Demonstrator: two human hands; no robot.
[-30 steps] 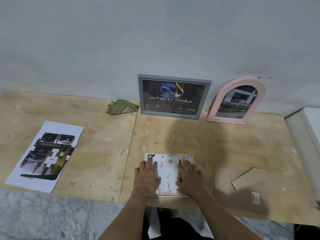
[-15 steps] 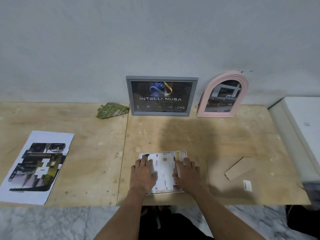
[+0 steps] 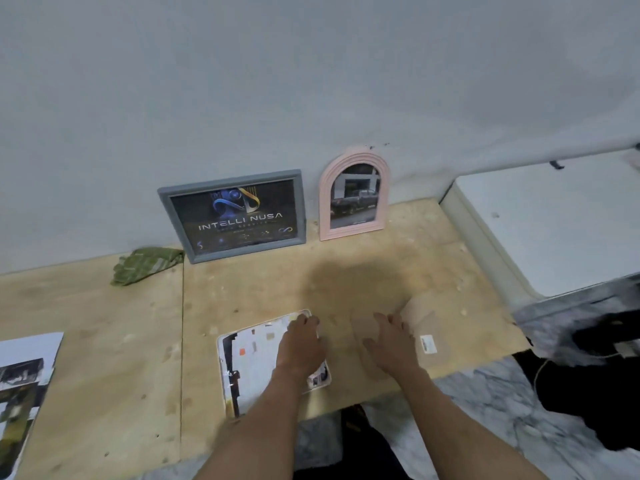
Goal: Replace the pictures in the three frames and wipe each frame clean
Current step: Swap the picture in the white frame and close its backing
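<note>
The white rectangular frame (image 3: 256,358) lies face down at the plywood table's (image 3: 104,341) near edge, the left hand (image 3: 303,344) pressing flat on it. Just right of the frame, the right hand (image 3: 391,341) rests with relaxed fingers on the brown cardboard backing board (image 3: 426,327). If that hand drags the board carelessly, the loose picture could shift, or the frame could slip off the edge.

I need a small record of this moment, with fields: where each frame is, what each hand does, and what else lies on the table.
grey frame: upright, leaning on the wall
pink frame: arched, upright, right of the grey one
white frame: flat, face down, at the table's near edge
left hand: rests on the white frame's right side
right hand: on the backing board
cloth: green, left of the grey frame
sheet: printed, far left
table: plywood
</note>
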